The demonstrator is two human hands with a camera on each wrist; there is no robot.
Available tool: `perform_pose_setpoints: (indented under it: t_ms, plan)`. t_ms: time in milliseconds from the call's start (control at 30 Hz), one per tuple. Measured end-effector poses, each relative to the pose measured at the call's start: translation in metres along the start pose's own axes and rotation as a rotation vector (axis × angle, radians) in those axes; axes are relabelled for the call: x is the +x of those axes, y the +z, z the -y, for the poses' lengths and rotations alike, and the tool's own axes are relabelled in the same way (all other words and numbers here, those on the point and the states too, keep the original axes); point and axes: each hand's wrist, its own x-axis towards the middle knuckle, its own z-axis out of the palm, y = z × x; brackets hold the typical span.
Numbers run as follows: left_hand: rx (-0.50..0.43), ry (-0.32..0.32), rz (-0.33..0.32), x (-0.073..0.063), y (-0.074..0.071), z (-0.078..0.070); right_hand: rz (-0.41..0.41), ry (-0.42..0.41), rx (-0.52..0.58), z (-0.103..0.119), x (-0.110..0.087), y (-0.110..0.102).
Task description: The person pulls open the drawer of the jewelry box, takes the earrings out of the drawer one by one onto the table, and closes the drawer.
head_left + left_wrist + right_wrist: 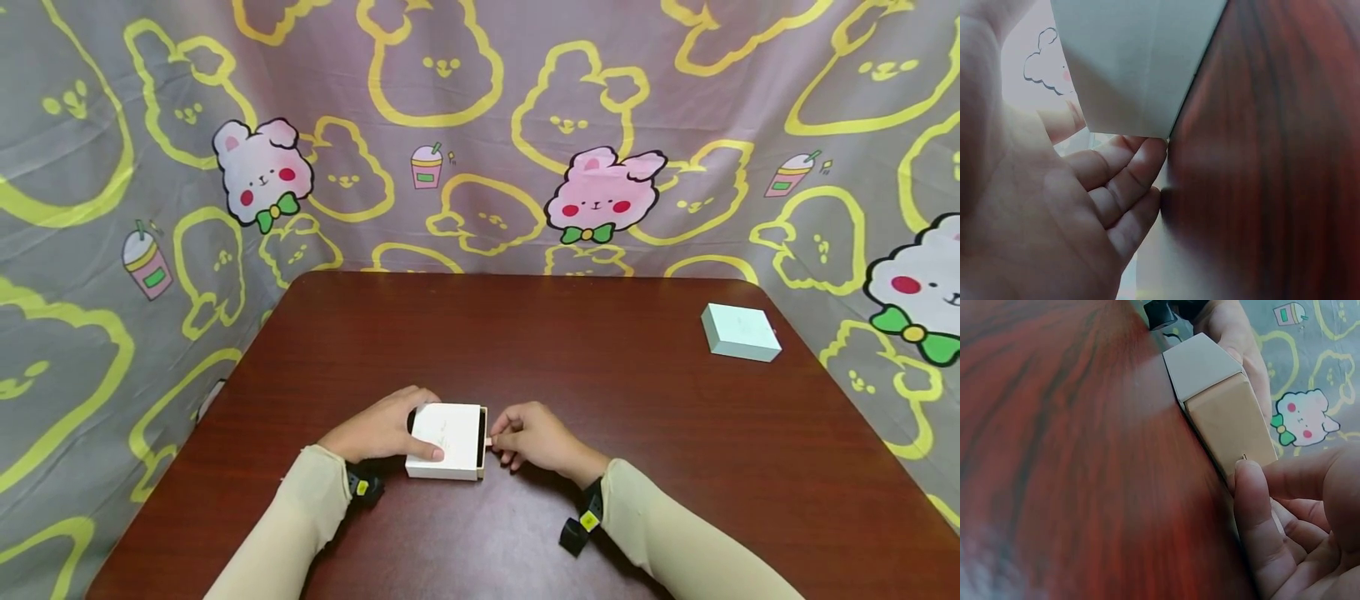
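Observation:
A small white drawer box (447,437) lies on the table near its front, its inner tray (1229,419) pulled slightly out on the right and showing a dark strip inside. My left hand (386,429) grips the outer sleeve from the left, thumb across the lid and fingers along the far side. At the tray's front, my right hand (542,439) pinches a small pull tab (489,442) between thumb and index finger. In the right wrist view the fingertips cover most of that tab. Faint lettering marks the lid.
A pale mint box (741,332) sits at the table's far right. The dark red-brown wooden table (480,333) is bordered by a cartoon-print curtain (480,150) at the back and sides. Black straps with cameras circle both wrists.

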Motion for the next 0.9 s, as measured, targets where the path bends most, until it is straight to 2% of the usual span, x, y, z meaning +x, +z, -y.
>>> perform_pose_setpoints:
  t_ms: [400, 900]
  plan:
    - [-0.023, -0.031, 0.012, -0.0027, 0.0032, 0.0, 0.005, -0.006, -0.008, -0.0027, -0.006, -0.0032]
    - [-0.014, -0.036, 0.005, -0.0011, 0.002, -0.0003, -0.005, -0.022, -0.011, -0.0027, -0.0081, -0.0089]
